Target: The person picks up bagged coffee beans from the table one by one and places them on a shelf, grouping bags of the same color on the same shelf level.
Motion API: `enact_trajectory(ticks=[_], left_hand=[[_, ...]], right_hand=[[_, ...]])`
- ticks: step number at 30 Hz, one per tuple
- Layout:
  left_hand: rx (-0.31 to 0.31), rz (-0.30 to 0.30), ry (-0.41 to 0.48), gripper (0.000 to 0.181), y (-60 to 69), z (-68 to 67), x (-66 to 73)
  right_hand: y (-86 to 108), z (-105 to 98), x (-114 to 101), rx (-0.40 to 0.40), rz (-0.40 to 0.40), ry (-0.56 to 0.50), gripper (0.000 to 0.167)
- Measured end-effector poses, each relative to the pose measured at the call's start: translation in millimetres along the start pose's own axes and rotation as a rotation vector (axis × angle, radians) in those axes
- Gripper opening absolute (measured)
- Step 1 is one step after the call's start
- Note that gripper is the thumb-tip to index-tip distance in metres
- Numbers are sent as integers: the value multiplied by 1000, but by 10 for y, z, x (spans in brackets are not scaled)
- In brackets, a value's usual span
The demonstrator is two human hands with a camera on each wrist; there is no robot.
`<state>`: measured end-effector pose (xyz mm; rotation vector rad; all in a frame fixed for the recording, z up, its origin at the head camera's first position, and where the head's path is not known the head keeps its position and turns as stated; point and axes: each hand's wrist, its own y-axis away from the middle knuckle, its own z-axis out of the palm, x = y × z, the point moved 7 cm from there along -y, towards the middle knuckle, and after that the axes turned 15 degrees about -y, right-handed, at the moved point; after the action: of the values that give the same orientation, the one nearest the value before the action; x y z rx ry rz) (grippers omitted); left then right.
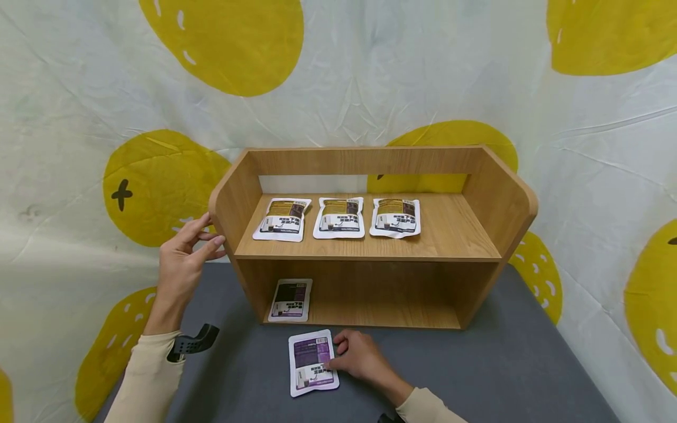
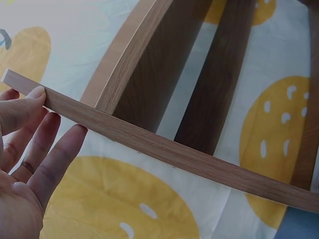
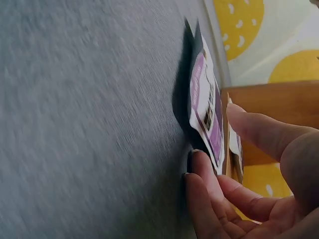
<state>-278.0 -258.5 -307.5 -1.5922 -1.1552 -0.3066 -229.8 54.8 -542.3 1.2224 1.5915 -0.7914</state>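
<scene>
On the grey table in front of the shelf lies a white-edged purple packet [image 1: 312, 362]. My right hand [image 1: 365, 358] is at its right edge, thumb over the printed face and fingers curled at the rim; the right wrist view shows the fingertips [image 3: 200, 162] against that edge. With thumb and fingers my left hand [image 1: 182, 258] holds the left side panel [image 2: 149, 142] of the wooden shelf [image 1: 365, 251]. Three brown-and-white packets, the middle one [image 1: 339, 218] among them, lie in a row on the upper board. A dark purple packet [image 1: 290, 300] stands at the lower left, leaning back.
The shelf stands at the back of the grey table [image 1: 508, 376], with raised side panels and a rail [image 1: 365, 161] across its back. Behind it hangs a pale cloth [image 1: 370, 76] with large yellow shapes. A black wrist device [image 1: 195, 342] is on the left forearm.
</scene>
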Motion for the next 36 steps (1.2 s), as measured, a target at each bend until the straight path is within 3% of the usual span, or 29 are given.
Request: enact_trajectory(ticks=[7,11,14,21,27,36], left_hand=[[-1,0,-10,57,2,-1,-4],[-5,1,-1,57,4,5,0],[-5,2,11,57,5,5,3],[1,7,1,57,4,-5,9],[0,3,7,57,9,-8,-1],[-2,9,-3,57,3,-4,5]], right_hand=[[92,106,-85,68,-80,166,70],[104,112,-88,81,-86,140,74],[95,110,-61,42,-57,19,69],[103,126,24,-91,87,-388,42],[133,150,90,-197,197,-487,12],[149,144,154,-341,270,-686,18]])
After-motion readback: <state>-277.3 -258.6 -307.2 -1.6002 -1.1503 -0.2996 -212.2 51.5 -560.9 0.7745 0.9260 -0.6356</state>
